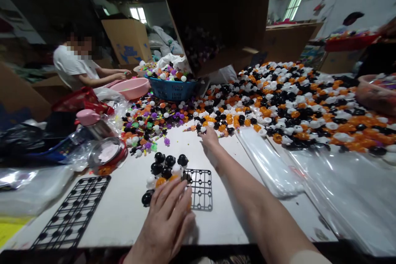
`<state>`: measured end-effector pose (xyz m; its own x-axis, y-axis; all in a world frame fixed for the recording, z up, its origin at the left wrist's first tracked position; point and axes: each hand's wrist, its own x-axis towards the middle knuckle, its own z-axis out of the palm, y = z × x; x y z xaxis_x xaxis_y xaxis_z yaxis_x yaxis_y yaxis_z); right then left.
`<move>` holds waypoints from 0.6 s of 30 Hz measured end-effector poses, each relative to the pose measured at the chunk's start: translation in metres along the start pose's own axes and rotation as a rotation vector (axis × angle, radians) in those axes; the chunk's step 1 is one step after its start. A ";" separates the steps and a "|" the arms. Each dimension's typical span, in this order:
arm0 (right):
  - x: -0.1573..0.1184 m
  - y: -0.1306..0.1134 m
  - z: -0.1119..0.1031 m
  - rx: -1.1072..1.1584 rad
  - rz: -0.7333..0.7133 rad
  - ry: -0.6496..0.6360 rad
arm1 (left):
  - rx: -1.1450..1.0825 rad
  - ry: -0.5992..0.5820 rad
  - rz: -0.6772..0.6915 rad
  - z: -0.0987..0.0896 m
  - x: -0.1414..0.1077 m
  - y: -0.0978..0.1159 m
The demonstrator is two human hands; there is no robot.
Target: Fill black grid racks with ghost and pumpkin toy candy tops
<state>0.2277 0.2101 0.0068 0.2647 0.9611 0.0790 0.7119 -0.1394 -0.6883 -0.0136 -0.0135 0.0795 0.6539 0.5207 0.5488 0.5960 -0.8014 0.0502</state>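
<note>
My left hand [170, 214] lies over a cluster of black, white and orange round pieces [166, 172] at the near middle of the white table [123, 210]. Its fingers are stretched out, and what is beneath them is hidden. The pieces sit on the left part of a black plastic grid [201, 189], whose right part shows bare. My right hand [208, 137] reaches forward to the near edge of the large pile of small orange, black and white pieces [291, 103]. Its fingers are bent around a small white-and-black piece [202, 129].
Another black grid [72, 210] lies at the left. Clear plastic bags [267, 165] lie at the right. Behind are a blue basket [171, 90], a pink basin [131, 88] and a large cardboard box [219, 12]. A person [77, 66] sits at the back left; a steel bowl [107, 150] stands nearer.
</note>
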 end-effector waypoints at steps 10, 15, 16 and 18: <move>-0.038 -0.001 -0.014 0.059 -0.058 -0.057 | -1.095 -0.528 -0.578 0.015 -0.004 0.044; -0.160 0.009 -0.053 0.348 -0.103 0.004 | -1.388 -0.274 -1.062 0.067 0.004 0.057; -0.185 0.012 -0.058 0.375 -0.103 -0.003 | -1.392 -0.214 -1.084 0.076 0.006 0.060; -0.227 0.018 -0.066 0.414 -0.106 -0.017 | -1.376 -0.119 -1.092 0.092 0.010 0.068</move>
<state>0.2233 -0.0258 0.0245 0.1903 0.9693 0.1554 0.4121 0.0648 -0.9088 0.0760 -0.0356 0.0120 0.3249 0.9067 -0.2691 -0.0044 0.2859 0.9582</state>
